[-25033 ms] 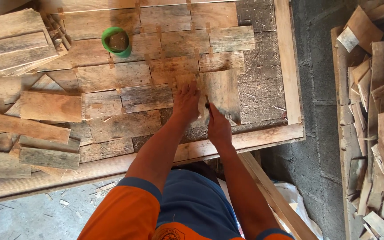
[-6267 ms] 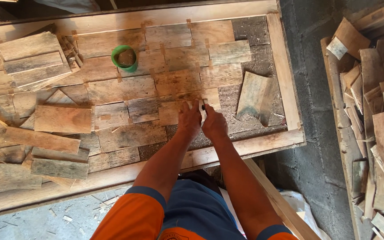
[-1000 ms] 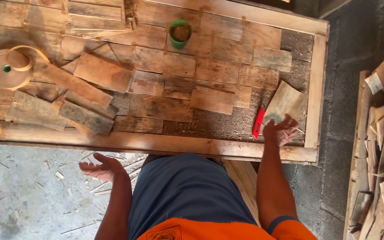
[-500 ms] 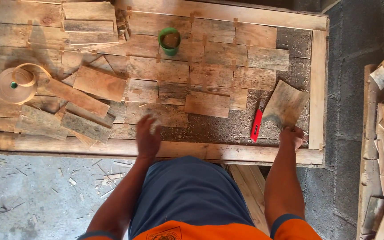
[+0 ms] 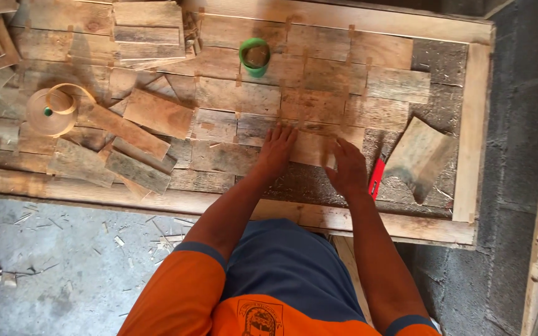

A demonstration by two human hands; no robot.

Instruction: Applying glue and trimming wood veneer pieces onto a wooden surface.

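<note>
Two hands at work just past the near rail of the wooden frame (image 5: 157, 200), both laid on one short plank (image 5: 311, 148). Left hand (image 5: 278, 149) spread wide and flat, fingers pointing away, resting on the plank's left end. Right hand (image 5: 349, 168) flat too, fingers loosely open, covering the right end; nothing gripped in either. Plank lying between the two hands, long axis running left to right along the row of boards, about equally close to both. Just right of the right hand, a red tool (image 5: 376, 179), then a loose board (image 5: 420, 158) lying askew. Farther out, a green roll (image 5: 255, 56) on the boards; off to the far left, a tan tape roll (image 5: 51, 112) and a stack of boards (image 5: 147, 31).
</note>
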